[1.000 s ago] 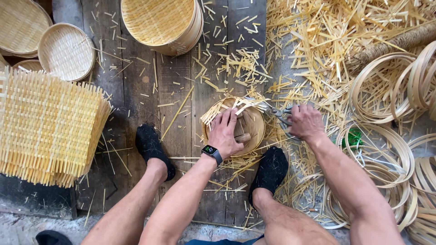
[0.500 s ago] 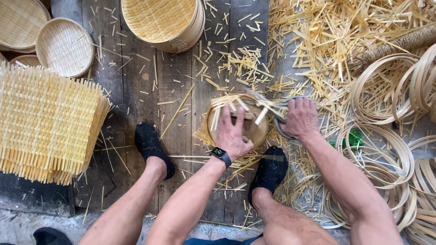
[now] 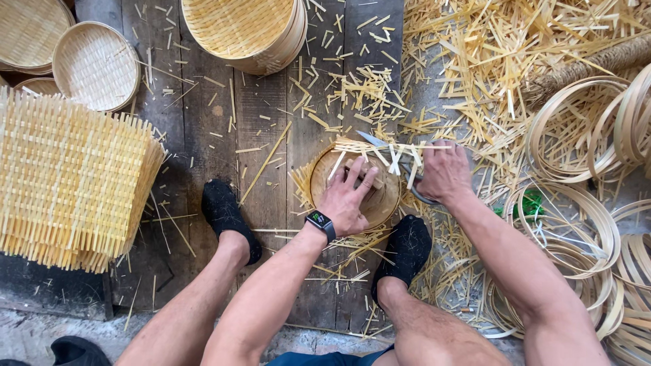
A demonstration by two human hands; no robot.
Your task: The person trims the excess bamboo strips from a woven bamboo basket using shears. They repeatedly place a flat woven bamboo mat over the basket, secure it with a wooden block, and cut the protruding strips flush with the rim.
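Left hand (image 3: 349, 200) fingers spread flat, pinning small round woven tray (image 3: 352, 186) mid-floor between two black shoes; right hand (image 3: 444, 173) fingers closed on scissors (image 3: 390, 152) at tray's far rim. Risk: blades nick left fingertips or cut into the weave. Count: 1 tray, 1 scissors, 1 wristwatch (image 3: 320, 222)

Even, soft daylight, faint shadows, sharp focus, slight wide-angle edge bending.

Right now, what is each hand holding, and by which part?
Right hand grips scissors by the handles, blades pointing left over the bamboo strips. Left hand presses flat on the round woven basket, not gripping it.
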